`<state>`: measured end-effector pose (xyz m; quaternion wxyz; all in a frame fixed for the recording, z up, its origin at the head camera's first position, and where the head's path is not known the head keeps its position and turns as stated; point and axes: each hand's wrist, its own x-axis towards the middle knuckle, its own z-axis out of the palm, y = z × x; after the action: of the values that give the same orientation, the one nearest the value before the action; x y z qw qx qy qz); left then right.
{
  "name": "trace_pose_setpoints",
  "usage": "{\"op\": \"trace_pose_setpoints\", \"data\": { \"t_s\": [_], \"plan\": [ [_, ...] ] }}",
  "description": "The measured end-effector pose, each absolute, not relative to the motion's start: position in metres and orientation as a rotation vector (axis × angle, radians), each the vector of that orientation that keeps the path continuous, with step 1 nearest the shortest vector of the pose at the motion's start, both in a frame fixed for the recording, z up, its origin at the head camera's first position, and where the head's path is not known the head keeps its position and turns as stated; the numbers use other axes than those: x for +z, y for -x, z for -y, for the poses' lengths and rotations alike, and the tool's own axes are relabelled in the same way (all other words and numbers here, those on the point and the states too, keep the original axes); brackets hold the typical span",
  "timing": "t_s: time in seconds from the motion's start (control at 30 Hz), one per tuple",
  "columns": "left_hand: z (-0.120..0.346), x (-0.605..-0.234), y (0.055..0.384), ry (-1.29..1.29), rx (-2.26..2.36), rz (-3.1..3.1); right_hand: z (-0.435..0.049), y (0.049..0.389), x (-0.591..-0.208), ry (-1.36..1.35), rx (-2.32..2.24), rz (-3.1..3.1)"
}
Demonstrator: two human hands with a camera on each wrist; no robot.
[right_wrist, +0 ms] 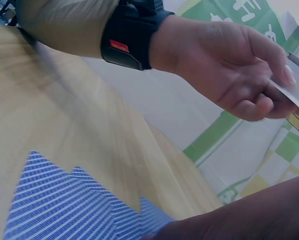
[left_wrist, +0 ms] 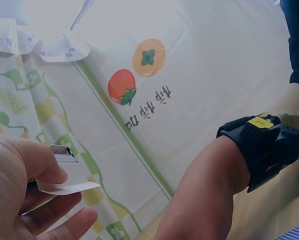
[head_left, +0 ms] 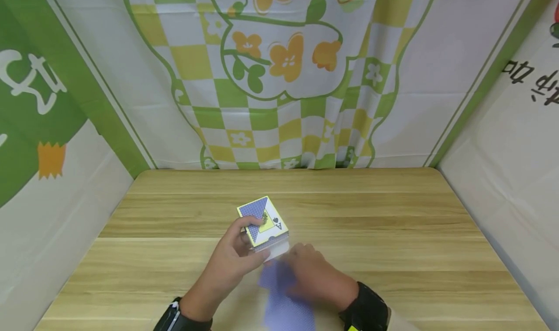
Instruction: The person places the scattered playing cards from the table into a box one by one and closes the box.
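1. The card box (head_left: 263,223) is in the left hand (head_left: 233,260): the index finger lies across its printed face and the thumb presses near the white flap (head_left: 278,249), so the gap between these fingers is only as wide as the box.
2. The flap stands away from the box beside the thumb tip, on the side toward the right hand (head_left: 320,277).
3. The blue-patterned playing cards (head_left: 288,304) are spread unevenly below the right fingers, over the wooden table (head_left: 393,234).
4. The right hand is blurred just beside the box; its fingers seem bent, but I cannot tell if they grip the cards.
5. I judge the box light and thin-walled, easy to crush; its side edges are the best place to hold, with soft pressure.
6. The cards are probably smooth and slippery; holding both long edges would suit them.
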<state>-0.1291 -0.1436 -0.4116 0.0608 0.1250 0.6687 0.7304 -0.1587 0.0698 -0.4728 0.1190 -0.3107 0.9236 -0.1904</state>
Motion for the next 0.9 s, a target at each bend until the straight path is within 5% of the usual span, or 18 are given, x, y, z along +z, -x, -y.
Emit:
{"op": "trace_pose_setpoints", "data": {
  "t_s": [0.9],
  "plan": [
    [0.141,-0.407,0.128,-0.310,2.134,-2.052,-0.091,0.176,-0.460,0.650,-0.603,-2.559]
  ]
}}
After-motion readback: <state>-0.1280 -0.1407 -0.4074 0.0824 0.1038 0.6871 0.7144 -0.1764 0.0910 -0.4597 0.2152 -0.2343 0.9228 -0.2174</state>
